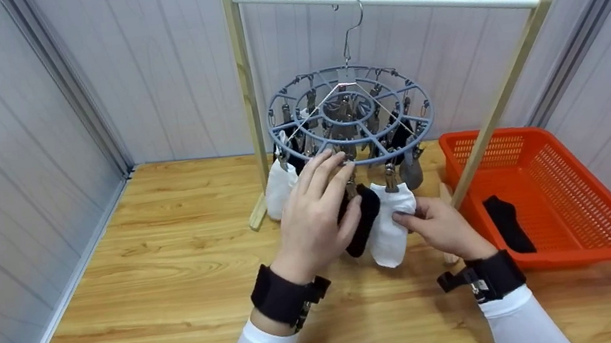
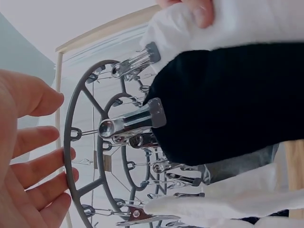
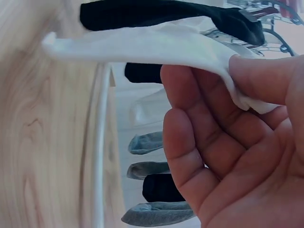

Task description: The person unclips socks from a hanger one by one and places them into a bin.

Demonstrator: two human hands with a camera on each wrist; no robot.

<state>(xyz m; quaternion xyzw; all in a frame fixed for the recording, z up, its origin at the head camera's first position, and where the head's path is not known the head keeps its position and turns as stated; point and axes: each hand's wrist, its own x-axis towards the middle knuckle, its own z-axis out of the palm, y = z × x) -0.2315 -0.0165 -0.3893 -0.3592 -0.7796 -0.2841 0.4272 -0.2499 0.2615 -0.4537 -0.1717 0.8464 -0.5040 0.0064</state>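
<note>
Head view — right hand (image 1: 441,225) pinches the white sock (image 1: 390,231), left hand (image 1: 315,218) loosely spread-fingered by the ring (image 1: 360,122) — best keep any tug gentle.

tbh can't make out any readable text, brand, label or number anywhere around the round hanger (image 1: 358,122).

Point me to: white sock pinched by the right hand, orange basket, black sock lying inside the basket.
White sock (image 1: 389,233): head view, middle of its hanging body.
Orange basket (image 1: 591,256): head view, near rim.
Black sock (image 1: 510,225): head view, about mid-length.
</note>
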